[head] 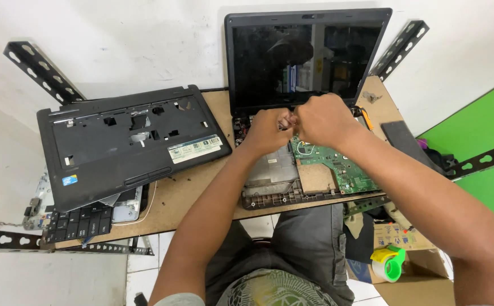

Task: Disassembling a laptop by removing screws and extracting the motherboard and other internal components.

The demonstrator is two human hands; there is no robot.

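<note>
A small wooden table (181, 195) stands against a white wall, with a green panel (485, 136) at the right and black perforated metal brackets (40, 71) fixed around it. On the table sits an opened laptop (306, 56), its dark screen upright against the wall and its base stripped of the top cover. Inside the open base shell (272, 181) a green circuit board (343, 167) lies on the right side, beside grey metal framing on the left.

Both hands meet over the back of the base, just below the screen hinge. The left hand (266, 129) is curled into a loose fist, fingers closed; the right hand (323, 119) is likewise closed, knuckles up, and the two touch at the fingertips. They seem to pinch something small between them, but what it is cannot be told.

To the left, the removed palmrest cover (128, 141) lies tilted, resting over a detached keyboard (79, 221) and a silvery panel (125, 207). A dark flat strip (403, 139) lies at the table's right edge.

Below the table at the right, a cardboard box (414, 266) stands open; in it lies a green tape roll (388, 263) near its front rim.
</note>
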